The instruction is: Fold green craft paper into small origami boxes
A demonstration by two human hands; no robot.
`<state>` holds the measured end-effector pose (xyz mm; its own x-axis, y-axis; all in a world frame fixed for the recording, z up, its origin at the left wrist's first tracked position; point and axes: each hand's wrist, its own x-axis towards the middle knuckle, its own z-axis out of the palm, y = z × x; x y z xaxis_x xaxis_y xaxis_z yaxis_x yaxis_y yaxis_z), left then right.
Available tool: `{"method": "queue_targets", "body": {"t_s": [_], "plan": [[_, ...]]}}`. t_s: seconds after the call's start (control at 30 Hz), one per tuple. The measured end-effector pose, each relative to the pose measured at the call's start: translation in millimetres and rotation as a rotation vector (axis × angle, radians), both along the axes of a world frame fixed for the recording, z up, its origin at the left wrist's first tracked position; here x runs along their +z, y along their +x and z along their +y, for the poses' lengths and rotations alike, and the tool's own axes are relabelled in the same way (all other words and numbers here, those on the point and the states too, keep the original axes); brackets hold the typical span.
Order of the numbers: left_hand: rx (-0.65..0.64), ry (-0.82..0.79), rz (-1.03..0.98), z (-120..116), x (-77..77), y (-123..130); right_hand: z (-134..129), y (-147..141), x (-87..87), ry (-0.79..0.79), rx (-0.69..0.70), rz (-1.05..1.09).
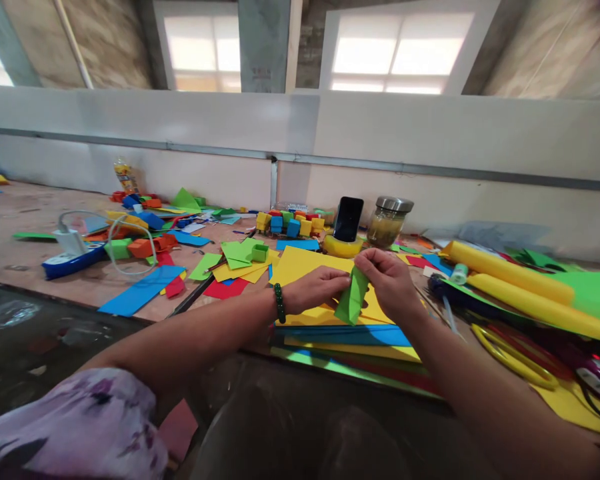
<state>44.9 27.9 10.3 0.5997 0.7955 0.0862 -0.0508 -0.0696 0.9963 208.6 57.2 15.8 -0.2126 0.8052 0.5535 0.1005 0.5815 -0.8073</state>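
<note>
Honestly, with the folded green paper piece [351, 303] just lower right of centre frame, pinched by the right hand [391, 280] up top and the left hand [320, 288] alongside, over yellow paper sheets [297, 265], I'd go light so nothing crumples.

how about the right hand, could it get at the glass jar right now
Probably yes: nothing tall stands between the right hand and the jar, though its fingers are pinching the green paper.

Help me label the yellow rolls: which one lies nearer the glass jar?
The back roll, its left end closer to the glass jar; the front roll starts farther right.
</note>
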Motion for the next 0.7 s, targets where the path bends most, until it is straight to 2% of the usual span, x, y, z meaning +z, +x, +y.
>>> {"method": "queue_targets", "body": {"t_s": [0.23, 0.47, 0.7], "plan": [[0.173, -0.152, -0.073, -2, -4.5, 12, -1, -6, -6.0, 0.061, -0.073, -0.097], [0.184, -0.277, -0.096, -2, -5.2, 13, 5, -6, -8.5, 0.096, -0.198, -0.016], [0.177, -0.252, -0.016, 4, -9.3, 12, 3, -8, -6.7, 0.133, -0.299, -0.03]]}}
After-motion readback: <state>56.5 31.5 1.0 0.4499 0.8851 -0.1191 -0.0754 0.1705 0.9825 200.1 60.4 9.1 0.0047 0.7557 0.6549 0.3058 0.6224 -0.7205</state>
